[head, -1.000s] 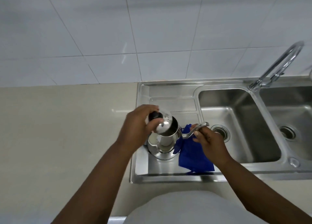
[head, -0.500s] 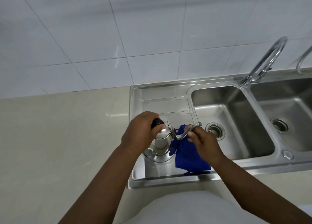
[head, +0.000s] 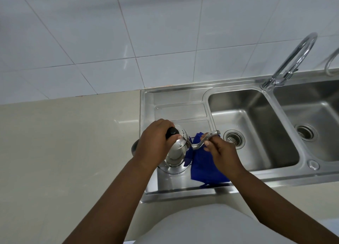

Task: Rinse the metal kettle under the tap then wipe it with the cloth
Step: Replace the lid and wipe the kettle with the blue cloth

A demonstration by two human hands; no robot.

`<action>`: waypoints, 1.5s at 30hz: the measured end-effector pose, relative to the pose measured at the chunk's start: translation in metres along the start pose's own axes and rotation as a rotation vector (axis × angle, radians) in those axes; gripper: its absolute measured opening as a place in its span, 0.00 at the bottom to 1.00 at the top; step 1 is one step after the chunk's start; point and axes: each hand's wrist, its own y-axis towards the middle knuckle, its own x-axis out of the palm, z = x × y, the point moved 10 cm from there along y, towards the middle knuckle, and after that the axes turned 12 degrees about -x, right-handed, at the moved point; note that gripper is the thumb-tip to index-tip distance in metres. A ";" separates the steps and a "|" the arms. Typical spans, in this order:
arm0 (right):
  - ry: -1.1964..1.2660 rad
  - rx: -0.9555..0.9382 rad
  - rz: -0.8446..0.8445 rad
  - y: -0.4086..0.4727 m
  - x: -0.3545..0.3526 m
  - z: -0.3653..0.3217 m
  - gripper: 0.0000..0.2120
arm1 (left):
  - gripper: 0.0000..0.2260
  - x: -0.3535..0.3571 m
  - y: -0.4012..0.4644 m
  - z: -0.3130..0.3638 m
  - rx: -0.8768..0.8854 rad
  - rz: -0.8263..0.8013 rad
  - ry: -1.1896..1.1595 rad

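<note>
Two hands work over the drainboard, beside the bare worktop (head: 64,142). The left hand (head: 156,144) is clamped on the black lid knob (head: 172,132) of the metal kettle (head: 176,155), which stands on the drainboard (head: 179,113). The right hand (head: 220,152) pinches its thin spout (head: 201,141) above the blue cloth (head: 203,168). The tap (head: 293,60) is well apart; carried by lid and spout, the kettle could slip or the lid pull free.

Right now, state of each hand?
Left hand: closed on the black knob at the top of the metal kettle.
Right hand: closed on the kettle's spout, above the blue cloth.
</note>
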 end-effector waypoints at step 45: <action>0.475 0.390 -0.028 -0.013 0.076 0.033 0.16 | 0.13 0.022 -0.002 -0.013 0.104 -0.142 -0.414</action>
